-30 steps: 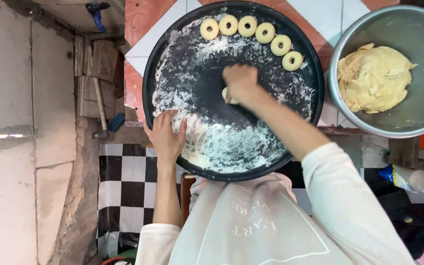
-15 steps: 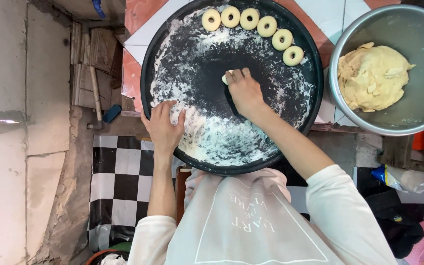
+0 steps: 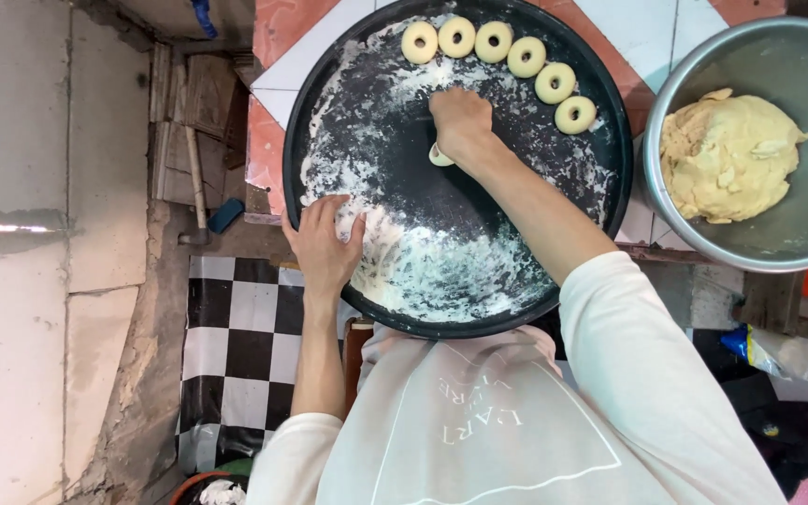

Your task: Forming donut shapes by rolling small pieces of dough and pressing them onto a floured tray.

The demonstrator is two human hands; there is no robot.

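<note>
Dough in a small pale piece [image 3: 440,155] sits under the right hand [image 3: 461,122] near the middle of a big round black tray [image 3: 303,140], which is dusted with white flour. The fingers of that hand curl down over the piece and pinch or press it; only its edge peeks out, so how tightly it is held cannot be told. The left hand [image 3: 323,245] lies flat, fingers spread and holding nothing, on the tray's near left rim. Six dough rings [image 3: 495,41] line the far edge of the tray in a curved row, each just beside the next. A steel bowl [image 3: 797,243] at the counter's right edge holds a large lump of yellow dough [image 3: 728,154].

Risks, as a judgement: the tray overhangs the near edge of the counter toward the person, so a hard press near the rim might tip or slide it if the left hand lets up. The piece could stick where the flour has been wiped thin, and a sleeve sweeping across could smear flour or nudge the rings.

The counter [image 3: 278,56] is tiled red and white. Below lies a black-and-white chequered floor [image 3: 245,309], with bare concrete, wood scraps and a hammer-like tool on the left.
</note>
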